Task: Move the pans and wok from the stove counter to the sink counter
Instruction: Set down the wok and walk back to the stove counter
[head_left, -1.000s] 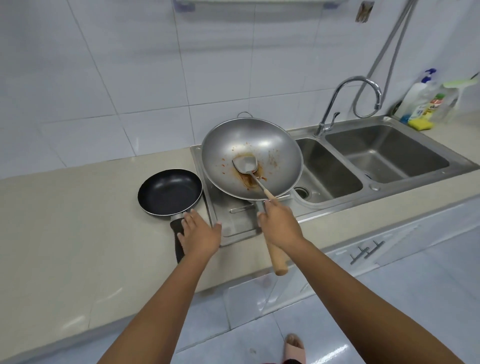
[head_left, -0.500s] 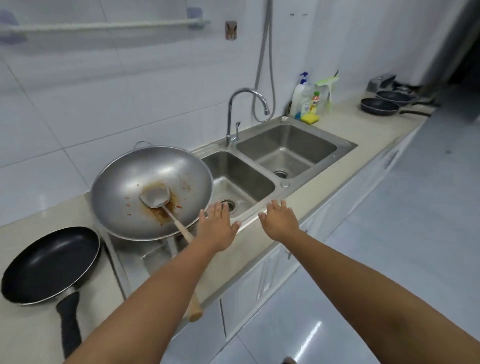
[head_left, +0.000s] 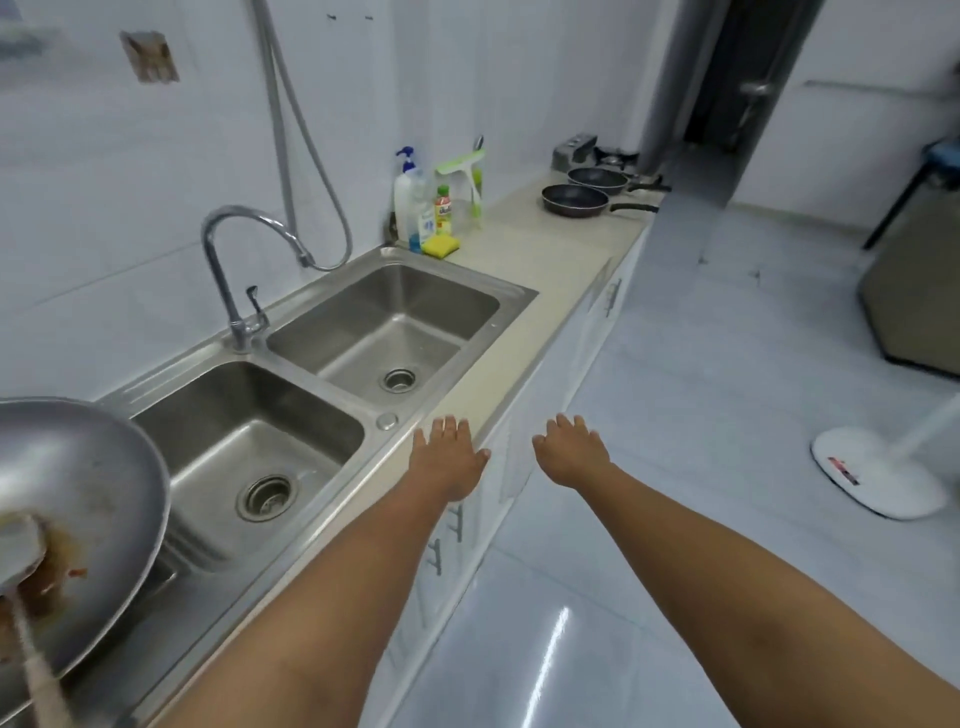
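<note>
A steel wok (head_left: 88, 499) with brown sauce stains and a wooden-handled spatula (head_left: 31, 639) in it rests on the sink's drainboard at the far left. Two dark frying pans, one nearer (head_left: 574, 200) and one behind it (head_left: 597, 178), sit on the far end of the counter beside the gas stove (head_left: 615, 155). My left hand (head_left: 449, 457) hovers over the counter's front edge, fingers spread, holding nothing. My right hand (head_left: 569, 449) is out over the floor beside the cabinets, also with spread fingers and nothing in it.
A double steel sink (head_left: 317, 374) with a curved tap (head_left: 234, 275) fills the middle. Soap bottles (head_left: 410, 200), a yellow sponge (head_left: 440, 244) and a green squeegee (head_left: 470, 174) stand behind it. A white fan base (head_left: 878, 467) stands on the tiled floor; a dark doorway (head_left: 737, 73) lies beyond.
My right hand has let go of the wok handle and my left has left the black pan. The view has swung right along the counter; both hands now reach forward with nothing in them.
</note>
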